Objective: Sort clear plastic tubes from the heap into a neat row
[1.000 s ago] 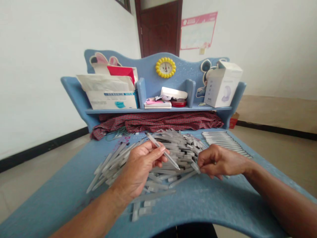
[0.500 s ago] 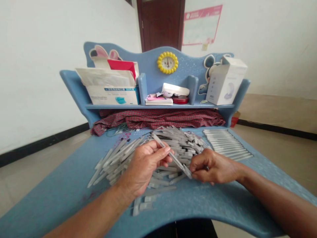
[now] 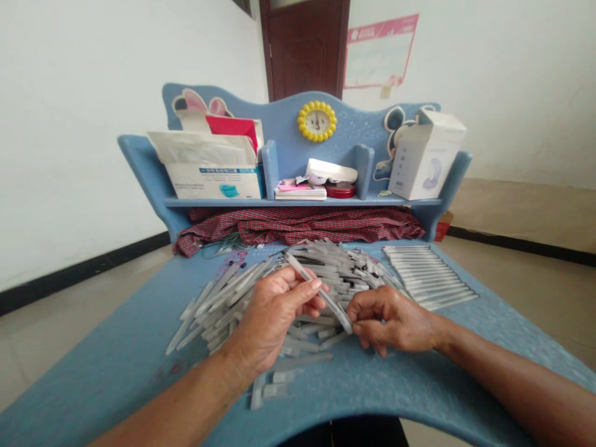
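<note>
My left hand (image 3: 284,307) is closed around the middle of a translucent pen (image 3: 336,307), thumb on top. The pen slants down to the right over a loose heap. At its lower end, the thumb and forefinger of my right hand (image 3: 393,320) are pinched together; the fingers cover whatever small part they grip there. Beneath and behind both hands lies the heap of frosted pen parts (image 3: 326,264), some with dark ends. Small pale caps (image 3: 275,390) lie near my left wrist.
To the right, slim clear pens (image 3: 426,276) lie side by side in a row. Behind the heap, a red checked cloth (image 3: 298,225) is bunched under the blue shelf (image 3: 209,202). A mask box (image 3: 212,180) and a white box (image 3: 428,158) stand on the shelf.
My right hand has shifted slightly left, closer in to the pen's lower end. My left hand keeps its hold on the pen. The view has tilted a little.
</note>
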A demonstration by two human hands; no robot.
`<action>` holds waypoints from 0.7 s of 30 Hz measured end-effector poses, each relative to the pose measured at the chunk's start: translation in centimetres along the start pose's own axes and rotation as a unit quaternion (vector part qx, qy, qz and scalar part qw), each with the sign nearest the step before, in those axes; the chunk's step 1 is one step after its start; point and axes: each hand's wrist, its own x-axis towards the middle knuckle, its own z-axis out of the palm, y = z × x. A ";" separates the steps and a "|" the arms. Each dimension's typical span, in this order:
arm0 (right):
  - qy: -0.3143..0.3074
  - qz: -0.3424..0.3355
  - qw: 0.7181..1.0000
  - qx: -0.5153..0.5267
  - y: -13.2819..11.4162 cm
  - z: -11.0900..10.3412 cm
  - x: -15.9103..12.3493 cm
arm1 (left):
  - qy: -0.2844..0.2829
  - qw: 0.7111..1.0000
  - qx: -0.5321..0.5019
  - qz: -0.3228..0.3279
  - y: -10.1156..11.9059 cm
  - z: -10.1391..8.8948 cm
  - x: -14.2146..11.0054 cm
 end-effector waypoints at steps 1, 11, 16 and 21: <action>-0.002 0.005 1.000 0.016 0.1 0.1 0.1 | -0.001 1.000 0.005 -0.001 0.0 0.0 0.0; -0.022 0.006 0.993 0.114 0.2 0.7 0.4 | -0.001 1.000 0.031 -0.002 0.2 0.4 -0.3; -0.004 -0.010 0.991 0.130 0.7 0.9 0.6 | -0.009 1.000 0.026 0.002 0.0 0.4 -0.3; 0.011 -0.027 0.994 0.102 0.8 1.1 0.5 | -0.023 0.999 0.029 -0.011 0.1 0.2 -0.2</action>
